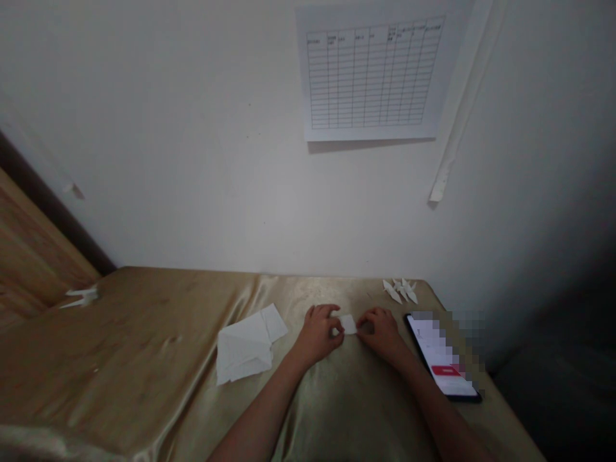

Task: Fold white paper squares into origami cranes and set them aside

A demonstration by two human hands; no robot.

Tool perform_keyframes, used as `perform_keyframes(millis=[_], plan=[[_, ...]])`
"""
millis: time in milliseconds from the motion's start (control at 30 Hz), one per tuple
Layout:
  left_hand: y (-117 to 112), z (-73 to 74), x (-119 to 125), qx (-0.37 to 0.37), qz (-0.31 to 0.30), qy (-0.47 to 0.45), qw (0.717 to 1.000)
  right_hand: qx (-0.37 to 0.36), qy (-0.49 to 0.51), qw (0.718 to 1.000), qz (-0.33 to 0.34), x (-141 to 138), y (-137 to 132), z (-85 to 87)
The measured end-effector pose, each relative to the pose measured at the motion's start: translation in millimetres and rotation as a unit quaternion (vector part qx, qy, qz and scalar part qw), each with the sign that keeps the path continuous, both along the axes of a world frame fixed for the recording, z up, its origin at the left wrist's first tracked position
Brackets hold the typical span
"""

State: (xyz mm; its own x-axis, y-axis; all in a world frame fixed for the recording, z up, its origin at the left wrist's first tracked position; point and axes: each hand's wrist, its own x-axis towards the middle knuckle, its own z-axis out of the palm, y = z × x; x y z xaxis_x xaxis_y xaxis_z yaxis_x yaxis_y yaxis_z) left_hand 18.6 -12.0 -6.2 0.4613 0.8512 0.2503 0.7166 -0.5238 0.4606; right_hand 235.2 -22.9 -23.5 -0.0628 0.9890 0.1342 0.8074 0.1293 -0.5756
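A small folded-looking square of white paper is between my two hands, low over the gold cloth. My left hand pinches its left edge with thumb and fingertips. At the opposite edge, the curled thumb and forefinger of my right hand are closed on the paper's right corner. Left of my left hand lies a loose pile of white paper sheets. Several small folded paper cranes rest beyond my right hand, near the back edge.
A phone with a lit screen lies right of my right forearm. Shiny gold cloth with creases covers the table. White paper scraps sit at the far left, by a wooden panel. A printed table sheet hangs on the wall behind.
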Motion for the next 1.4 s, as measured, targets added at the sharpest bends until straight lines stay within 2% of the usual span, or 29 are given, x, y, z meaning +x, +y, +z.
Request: perform_keyframes(millis=[367,733,1167,1400], plan=[[4.3,-2.1,-3.1,-0.014,0.000,0.004,1.000,0.030,-0.007,1.000,0.004,0.2,-1.1,2.2],[4.5,-3.0,-1.9,-0.026,0.017,0.004,1.000,0.020,0.005,0.999,0.033,4.7,3.9,-1.0],[14.0,-6.2,-5.3,-0.047,0.022,-0.009,0.999,0.024,0.016,0.999,0.015,-0.3,1.4,2.9],[6.6,-2.7,-1.5,-0.036,0.030,-0.009,0.999,0.028,-0.002,0.999,0.017,0.0,4.0,-1.4]])
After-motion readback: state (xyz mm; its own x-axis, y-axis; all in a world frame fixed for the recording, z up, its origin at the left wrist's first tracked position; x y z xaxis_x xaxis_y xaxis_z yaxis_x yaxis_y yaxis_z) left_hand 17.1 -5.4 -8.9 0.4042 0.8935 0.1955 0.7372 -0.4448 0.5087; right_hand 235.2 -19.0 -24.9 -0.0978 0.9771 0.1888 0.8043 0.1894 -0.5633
